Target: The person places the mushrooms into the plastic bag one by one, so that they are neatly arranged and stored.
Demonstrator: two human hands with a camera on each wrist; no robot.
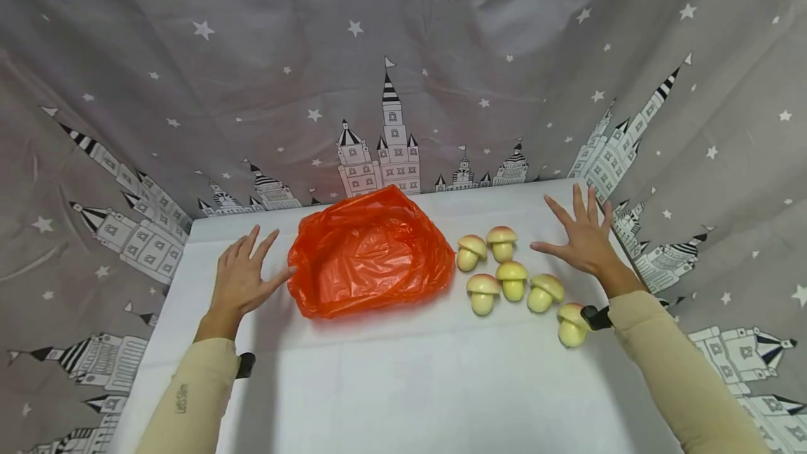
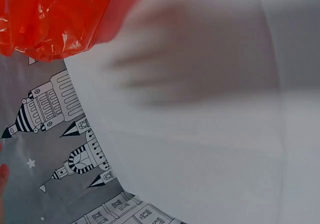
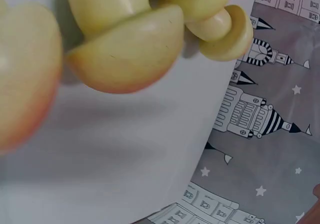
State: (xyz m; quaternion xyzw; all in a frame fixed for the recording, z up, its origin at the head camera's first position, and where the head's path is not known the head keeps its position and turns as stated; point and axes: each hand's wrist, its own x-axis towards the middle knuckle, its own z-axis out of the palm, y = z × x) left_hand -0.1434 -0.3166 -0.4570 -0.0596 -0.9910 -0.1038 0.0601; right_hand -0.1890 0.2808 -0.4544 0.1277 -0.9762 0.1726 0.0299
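Observation:
A red plastic bag (image 1: 372,258) lies on the table with its mouth spread wide; its crinkled inside shows. My left hand (image 1: 242,275) hovers at the bag's left side, fingers spread, thumb right by the bag's edge. Several toy mushrooms (image 1: 512,280) with yellow stems and reddish-yellow caps stand to the right of the bag. Over the table's right side is my right hand (image 1: 580,237), fingers spread and holding nothing. One mushroom (image 1: 571,328) sits nearest that wrist, partly covered by a black wrist strap. Large mushroom caps (image 3: 127,53) fill the top of the right wrist view.
A white cloth covers the table (image 1: 441,384). Grey curtains (image 1: 271,90) printed with castles and stars hang behind it and along both sides. Shadows of the hands fall on the cloth.

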